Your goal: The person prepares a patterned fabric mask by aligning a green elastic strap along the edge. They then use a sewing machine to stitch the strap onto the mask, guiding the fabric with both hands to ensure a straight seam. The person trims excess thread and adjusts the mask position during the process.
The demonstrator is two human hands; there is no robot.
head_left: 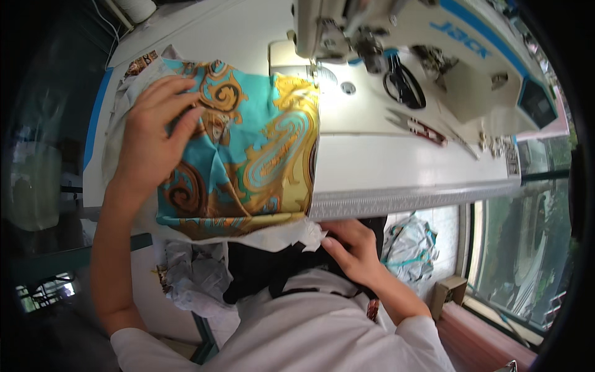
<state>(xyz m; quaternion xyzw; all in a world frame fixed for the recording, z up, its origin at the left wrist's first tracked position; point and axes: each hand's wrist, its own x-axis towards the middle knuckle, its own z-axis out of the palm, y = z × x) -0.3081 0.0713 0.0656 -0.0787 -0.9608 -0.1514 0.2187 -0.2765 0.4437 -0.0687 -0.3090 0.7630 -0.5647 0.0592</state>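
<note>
A turquoise and gold patterned fabric (pixel 248 142) lies on the sewing machine table, its right edge running up to the lit needle area (pixel 315 74). My left hand (pixel 161 121) rests on the fabric's left part, fingers stretched out and thumb apart. At the table's front edge my right hand (pixel 352 248) has thumb and fingers closed on the fabric's near right corner, where a white layer (pixel 310 235) shows below the patterned side. That white layer hangs along the near edge. The sewing machine (pixel 434 49) stands at the far right, above the fabric's far right corner.
Black scissors (pixel 403 84), a thread snipper (pixel 424 130) and tweezers (pixel 462 141) lie right of the needle. A ruler strip (pixel 396 201) runs along the table's front edge. Bundled pale fabric lies on the floor (pixel 412 248) and below the table at left (pixel 192 273).
</note>
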